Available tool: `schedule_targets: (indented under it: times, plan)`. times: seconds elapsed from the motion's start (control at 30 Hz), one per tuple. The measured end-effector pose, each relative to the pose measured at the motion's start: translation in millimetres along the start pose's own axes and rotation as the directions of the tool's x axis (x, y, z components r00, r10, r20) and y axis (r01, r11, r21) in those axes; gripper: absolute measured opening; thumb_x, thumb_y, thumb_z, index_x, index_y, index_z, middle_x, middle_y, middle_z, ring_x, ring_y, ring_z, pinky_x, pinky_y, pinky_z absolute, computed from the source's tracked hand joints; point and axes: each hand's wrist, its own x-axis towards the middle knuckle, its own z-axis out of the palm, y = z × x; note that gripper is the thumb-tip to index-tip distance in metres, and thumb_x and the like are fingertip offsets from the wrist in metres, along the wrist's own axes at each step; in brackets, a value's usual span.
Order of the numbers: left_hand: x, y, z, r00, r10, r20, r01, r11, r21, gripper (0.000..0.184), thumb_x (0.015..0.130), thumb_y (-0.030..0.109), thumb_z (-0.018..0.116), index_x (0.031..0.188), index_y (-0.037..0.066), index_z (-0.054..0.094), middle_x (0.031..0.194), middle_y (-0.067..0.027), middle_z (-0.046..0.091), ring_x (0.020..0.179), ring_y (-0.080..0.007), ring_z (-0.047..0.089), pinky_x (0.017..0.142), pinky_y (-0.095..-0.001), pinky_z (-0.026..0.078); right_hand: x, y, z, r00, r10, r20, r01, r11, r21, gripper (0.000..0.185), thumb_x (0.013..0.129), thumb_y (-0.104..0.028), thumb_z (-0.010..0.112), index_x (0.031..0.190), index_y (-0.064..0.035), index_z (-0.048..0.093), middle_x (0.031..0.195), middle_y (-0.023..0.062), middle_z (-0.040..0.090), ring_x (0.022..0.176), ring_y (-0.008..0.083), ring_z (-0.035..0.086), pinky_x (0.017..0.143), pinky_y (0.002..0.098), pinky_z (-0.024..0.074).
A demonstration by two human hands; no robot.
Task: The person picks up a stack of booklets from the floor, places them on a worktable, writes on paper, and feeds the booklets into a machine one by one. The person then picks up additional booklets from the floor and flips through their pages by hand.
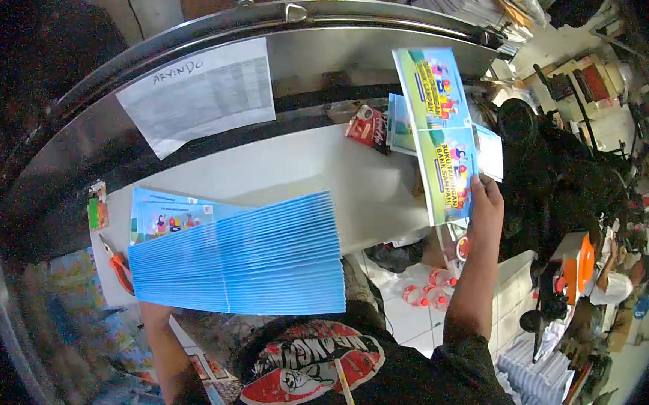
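Note:
A thick fanned stack of light-blue sheets [238, 261] spreads over the front of the white table. My left hand [154, 312] grips its lower left corner, with the fingers mostly hidden under the sheets. Behind the stack lies a printed blue booklet cover [163, 214]. My right hand [487, 195] pinches the lower right edge of a printed cover sheet [440, 138], raised at the table's right end. That sheet carries two green and blue panels reading "Buku Tabungan Bank Sampah". More printed sheets [400, 124] show partly behind it.
Orange-handled pliers [121, 269] lie at the table's [299, 159] left edge. A red packet [368, 128] sits at the back right. Along the back runs a metal rail [311, 14] above a handwritten paper [200, 98]. Several bottles [430, 291] stand on the floor.

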Motion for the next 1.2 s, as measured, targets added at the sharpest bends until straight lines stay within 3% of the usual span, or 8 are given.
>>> schedule_targets:
  times: [0.07, 0.13, 0.3, 0.5, 0.67, 0.97, 1.07, 1.2]
  plan:
    - [1.5, 2.5, 0.3, 1.000, 0.002, -0.009, -0.002, 1.000, 0.003, 0.099, 0.057, 0.026, 0.090, 0.138, -0.001, 0.041, 0.142, -0.0166, 0.041, 0.129, -0.0270, 0.044, 0.108, -0.0418, 0.035, 12.2, 14.3, -1.3, 1.000, -0.006, 0.003, 0.006, 1.000, -0.003, 0.027, 0.096, -0.016, 0.058, 0.113, 0.0044, 0.059, 0.095, 0.0068, 0.065, 0.078, 0.0100, 0.059, 0.070, 0.0254, 0.0489]
    - [1.9, 4.5, 0.8, 1.000, 0.004, -0.011, -0.004, 1.000, 0.004, 0.098, 0.058, 0.026, 0.090, 0.138, -0.001, 0.042, 0.142, -0.0166, 0.042, 0.129, -0.0269, 0.045, 0.108, -0.0417, 0.035, 17.0, 26.2, 2.0, 0.987, -0.160, 0.033, 0.159, 0.897, -0.413, 0.030, 0.096, -0.021, 0.059, 0.114, 0.0033, 0.058, 0.093, 0.0103, 0.067, 0.076, 0.0176, 0.063, 0.072, 0.0290, 0.0502]
    - [4.0, 2.8, 1.2, 1.000, 0.003, -0.019, -0.003, 1.000, 0.004, 0.097, 0.058, 0.026, 0.090, 0.138, -0.001, 0.042, 0.141, -0.0164, 0.043, 0.128, -0.0268, 0.045, 0.108, -0.0416, 0.036, -16.6, 12.1, 19.6, 0.904, -0.424, 0.057, 0.172, 0.237, -0.956, 0.049, 0.083, -0.027, 0.070, 0.125, -0.0073, 0.055, 0.136, 0.0227, 0.046, 0.122, 0.0417, 0.047, 0.093, 0.0506, 0.0452]
    - [8.7, 2.3, 3.2, 1.000, 0.003, -0.007, -0.003, 1.000, 0.007, 0.096, 0.058, 0.026, 0.090, 0.137, -0.001, 0.043, 0.140, -0.0162, 0.044, 0.128, -0.0267, 0.046, 0.108, -0.0414, 0.036, -30.6, 9.3, 57.0, 0.766, -0.470, 0.439, 0.565, 0.165, -0.809, 0.063, 0.079, -0.022, 0.073, 0.135, -0.0089, 0.048, 0.142, 0.0224, 0.043, 0.130, 0.0465, 0.038, 0.108, 0.0494, 0.0344]
    - [5.4, 3.0, 0.8, 1.000, 0.004, -0.018, -0.004, 1.000, 0.005, 0.095, 0.059, 0.026, 0.090, 0.137, -0.001, 0.043, 0.140, -0.0161, 0.045, 0.127, -0.0266, 0.047, 0.107, -0.0412, 0.037, -27.9, 21.3, 64.8, 0.752, -0.411, 0.515, 0.593, 0.082, -0.801, 0.059, 0.082, -0.016, 0.068, 0.136, -0.0052, 0.048, 0.140, 0.0219, 0.046, 0.126, 0.0448, 0.045, 0.106, 0.0488, 0.0371]
    - [4.0, -0.9, 0.9, 1.000, 0.000, -0.014, -0.001, 1.000, -0.005, 0.093, 0.059, 0.026, 0.089, 0.136, -0.001, 0.044, 0.138, -0.0158, 0.046, 0.126, -0.0263, 0.048, 0.107, -0.0410, 0.037, -38.3, -2.3, 71.1, 0.828, -0.369, 0.423, 0.547, 0.362, -0.755, 0.039, 0.082, -0.007, 0.059, 0.120, -0.0013, 0.062, 0.113, 0.0176, 0.062, 0.091, 0.0356, 0.065, 0.084, 0.0466, 0.0510]
    - [3.7, -0.7, 1.3, 1.000, 0.003, -0.018, -0.004, 1.000, -0.011, 0.092, 0.059, 0.026, 0.089, 0.136, -0.001, 0.045, 0.138, -0.0157, 0.047, 0.125, -0.0263, 0.048, 0.107, -0.0409, 0.037, -25.9, 5.0, 67.7, 0.861, -0.325, 0.391, 0.493, 0.347, -0.798, 0.039, 0.084, -0.018, 0.064, 0.119, -0.0015, 0.062, 0.110, 0.0171, 0.061, 0.083, 0.0364, 0.065, 0.082, 0.0471, 0.0515]
    - [0.5, -2.3, -0.6, 1.000, 0.001, -0.020, -0.001, 1.000, -0.012, 0.091, 0.060, 0.026, 0.089, 0.135, -0.001, 0.045, 0.137, -0.0155, 0.048, 0.125, -0.0262, 0.049, 0.106, -0.0408, 0.038, -16.6, -18.7, 63.1, 0.942, -0.141, 0.304, 0.334, 0.318, -0.887, 0.071, 0.081, -0.049, 0.069, 0.133, -0.0046, 0.052, 0.127, 0.0214, 0.053, 0.105, 0.0409, 0.061, 0.086, 0.0478, 0.0515]
